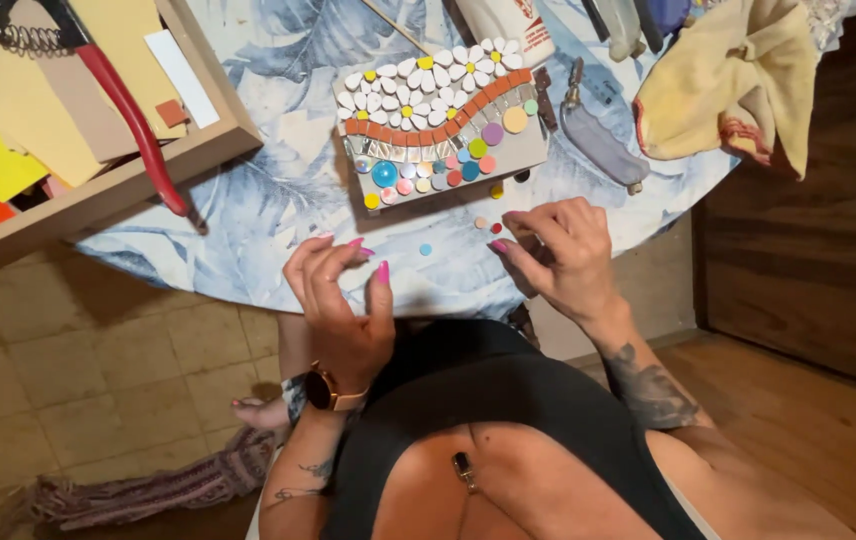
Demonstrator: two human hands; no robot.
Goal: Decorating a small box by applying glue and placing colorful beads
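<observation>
Left hand [341, 300]: empty, fingers curled, over the bench [278, 200] edge.
Right hand [560, 255]: fingertips pinched; contents cannot be told.
Loose tiles [426, 249]: between the hands.
Mosaic [443, 125]: just beyond them.

red-handled pliers [98, 80] run off the top-left edge, jaws unseen. the wooden tray [118, 185] is cropped at the left. right hand [558, 255] curls over its fingertips, so any piece pinched there stays hidden. white bottle [508, 25] cut off up top.
</observation>
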